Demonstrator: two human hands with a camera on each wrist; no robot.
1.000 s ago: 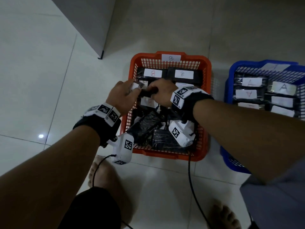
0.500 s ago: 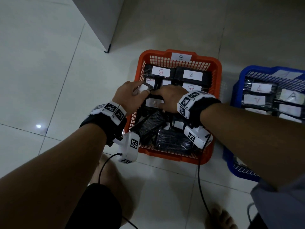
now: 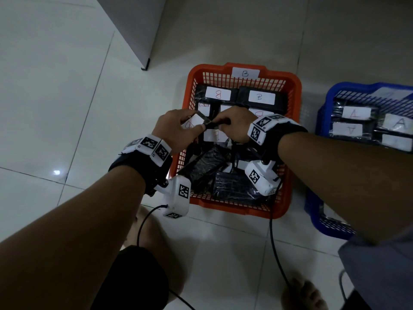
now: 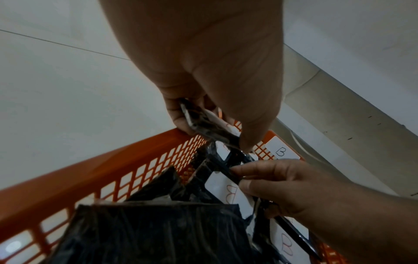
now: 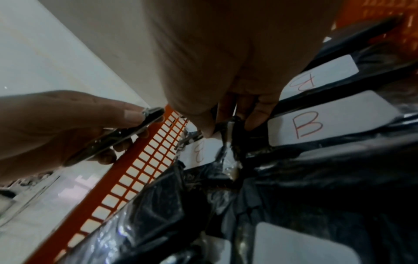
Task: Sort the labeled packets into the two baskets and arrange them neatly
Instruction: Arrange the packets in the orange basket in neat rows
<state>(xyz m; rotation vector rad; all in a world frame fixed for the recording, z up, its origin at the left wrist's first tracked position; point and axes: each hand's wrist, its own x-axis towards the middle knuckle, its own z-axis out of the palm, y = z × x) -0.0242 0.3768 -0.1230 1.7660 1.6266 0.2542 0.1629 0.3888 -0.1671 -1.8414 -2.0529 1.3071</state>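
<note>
Over the orange basket (image 3: 295,104), the left hand (image 3: 176,128) has lifted a B packet (image 3: 194,123) it pinches, while the right hand (image 3: 234,125) grips another packet (image 5: 228,135) (tidying continues).

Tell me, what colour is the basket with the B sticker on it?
Orange. The basket marked B shows best in the head view.

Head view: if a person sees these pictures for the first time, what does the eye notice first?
First, the two hands meeting over the orange basket: the left hand pinches a black packet with a white B label, and the right hand grips another packet beside it. To the right stands a blue basket with packets labelled A.
</note>
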